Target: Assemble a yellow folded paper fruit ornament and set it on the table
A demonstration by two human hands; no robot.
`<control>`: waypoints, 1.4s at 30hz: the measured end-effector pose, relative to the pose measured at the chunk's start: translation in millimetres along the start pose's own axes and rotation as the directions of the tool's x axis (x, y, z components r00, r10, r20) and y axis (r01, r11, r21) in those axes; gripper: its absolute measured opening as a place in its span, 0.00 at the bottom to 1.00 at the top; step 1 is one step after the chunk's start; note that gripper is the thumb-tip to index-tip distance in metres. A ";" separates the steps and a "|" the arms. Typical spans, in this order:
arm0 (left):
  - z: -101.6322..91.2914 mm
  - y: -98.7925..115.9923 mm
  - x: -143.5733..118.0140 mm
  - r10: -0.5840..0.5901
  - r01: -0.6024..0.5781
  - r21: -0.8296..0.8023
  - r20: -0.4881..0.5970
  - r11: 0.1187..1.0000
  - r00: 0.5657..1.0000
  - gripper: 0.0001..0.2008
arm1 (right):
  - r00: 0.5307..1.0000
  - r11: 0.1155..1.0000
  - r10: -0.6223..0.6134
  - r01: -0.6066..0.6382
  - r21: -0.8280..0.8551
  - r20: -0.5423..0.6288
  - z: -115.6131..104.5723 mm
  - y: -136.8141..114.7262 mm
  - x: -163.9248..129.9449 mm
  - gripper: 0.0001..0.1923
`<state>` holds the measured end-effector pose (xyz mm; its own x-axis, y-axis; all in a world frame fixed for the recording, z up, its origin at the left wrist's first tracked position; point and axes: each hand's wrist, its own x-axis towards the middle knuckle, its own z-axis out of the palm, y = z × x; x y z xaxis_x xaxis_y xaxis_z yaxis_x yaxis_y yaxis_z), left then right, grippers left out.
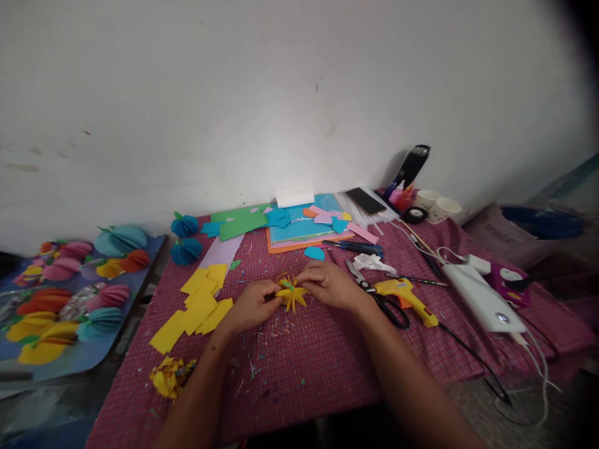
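Head view, yellow paper fan upright, pinched between left hand, right hand

Scissors, glue gun (yellow), cups

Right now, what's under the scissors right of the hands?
The scissors lie on the red checked tablecloth, their black handles beside the yellow glue gun. White crumpled paper sits just beyond the blades. Whatever is beneath the cloth is covered.
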<state>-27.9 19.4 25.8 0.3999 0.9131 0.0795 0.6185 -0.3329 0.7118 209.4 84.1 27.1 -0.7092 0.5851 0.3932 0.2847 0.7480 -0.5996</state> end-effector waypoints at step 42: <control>0.8 0.4 1.9 0.051 -0.050 0.056 -0.012 0.997 0.999 0.09 | 0.938 0.939 0.269 -0.205 -0.277 0.218 2.9 -24.4 -0.8 0.07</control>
<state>-26.3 20.8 25.6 0.4226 0.8977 0.1245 0.6341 -0.3910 0.6671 201.1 64.5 39.4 -0.7296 0.6816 0.0559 0.5908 0.6693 -0.4507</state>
